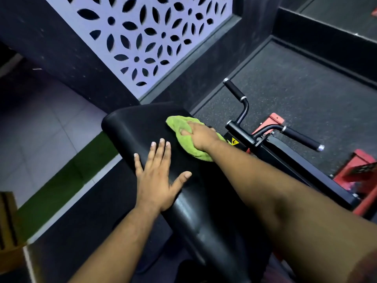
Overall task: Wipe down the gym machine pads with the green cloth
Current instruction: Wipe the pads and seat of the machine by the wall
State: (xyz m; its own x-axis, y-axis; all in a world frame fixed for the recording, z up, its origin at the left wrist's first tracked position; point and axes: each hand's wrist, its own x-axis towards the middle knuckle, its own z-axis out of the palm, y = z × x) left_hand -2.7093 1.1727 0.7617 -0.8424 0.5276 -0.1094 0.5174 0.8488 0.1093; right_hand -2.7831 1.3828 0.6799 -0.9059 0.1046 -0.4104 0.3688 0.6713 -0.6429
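Note:
A long black padded seat (138, 129) of the gym machine runs from the upper middle toward the bottom of the head view. The green cloth (179, 124) lies bunched on the pad's far right part. My right hand (201, 136) lies on top of the cloth with its fingers curled into the fabric, pressing it onto the pad. My left hand (157, 178) rests flat on the pad nearer to me, fingers straight and spread, holding nothing. The two hands are apart by a short gap.
Black handlebars with rubber grips (302, 137) stick out to the right of the pad on a black frame. Red machine parts (355, 172) stand further right. A patterned white screen (146, 31) and dark wall lie behind. A strip of green turf (61, 184) runs at left.

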